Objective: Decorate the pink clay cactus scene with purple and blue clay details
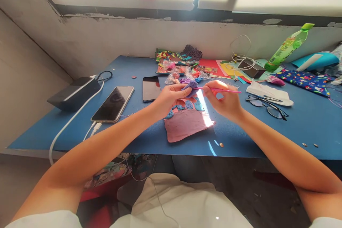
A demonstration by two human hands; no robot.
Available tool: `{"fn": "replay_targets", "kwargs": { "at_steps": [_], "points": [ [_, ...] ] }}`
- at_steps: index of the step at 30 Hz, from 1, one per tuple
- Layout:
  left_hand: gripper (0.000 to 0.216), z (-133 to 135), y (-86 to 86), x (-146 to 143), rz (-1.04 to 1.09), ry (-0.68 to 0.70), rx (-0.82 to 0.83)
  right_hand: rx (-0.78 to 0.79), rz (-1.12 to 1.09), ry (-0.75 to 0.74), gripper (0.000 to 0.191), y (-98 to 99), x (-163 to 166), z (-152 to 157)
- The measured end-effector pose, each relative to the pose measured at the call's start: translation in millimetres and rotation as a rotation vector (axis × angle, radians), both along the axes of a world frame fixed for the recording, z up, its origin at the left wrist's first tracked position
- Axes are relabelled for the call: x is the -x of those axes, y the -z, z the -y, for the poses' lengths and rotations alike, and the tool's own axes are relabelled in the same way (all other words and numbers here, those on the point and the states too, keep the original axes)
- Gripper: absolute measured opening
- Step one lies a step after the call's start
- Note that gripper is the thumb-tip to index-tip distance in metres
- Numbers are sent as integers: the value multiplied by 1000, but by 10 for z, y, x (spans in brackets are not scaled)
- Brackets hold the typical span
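My left hand [169, 99] is closed in a pinch on a small purple crocheted piece [190, 86], held above the blue table [80, 128]. My right hand [223, 100] is closed on a thin pink crochet hook [226, 91] whose tip meets the purple piece. Below the hands a pink felt sheet [187, 124] lies on the table. Several small blue crocheted pieces [189, 105] rest along its far edge.
Two dark phones [113, 104] [150, 88] lie to the left, beside a black power bank [73, 93] with a white cable. Glasses [267, 105] and a white cloth [269, 93] lie to the right. Craft bags, coloured sheets, a charger and a green bottle [288, 47] stand at the back.
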State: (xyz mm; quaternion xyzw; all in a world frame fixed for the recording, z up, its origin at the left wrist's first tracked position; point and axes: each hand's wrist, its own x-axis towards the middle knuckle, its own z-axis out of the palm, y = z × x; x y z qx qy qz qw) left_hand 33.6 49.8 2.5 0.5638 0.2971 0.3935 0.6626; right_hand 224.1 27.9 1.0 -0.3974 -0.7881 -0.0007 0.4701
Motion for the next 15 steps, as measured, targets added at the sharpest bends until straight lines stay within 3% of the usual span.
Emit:
{"fn": "replay_targets", "kwargs": {
  "at_steps": [11, 15],
  "points": [
    [17, 27, -61, 6, -72, 14, -130, 249, -176, -53, 33, -102, 23, 56],
    [15, 48, -64, -19, -125, 14, -211, 351, -291, -185, 29, -67, 33, 28]
  ]
}}
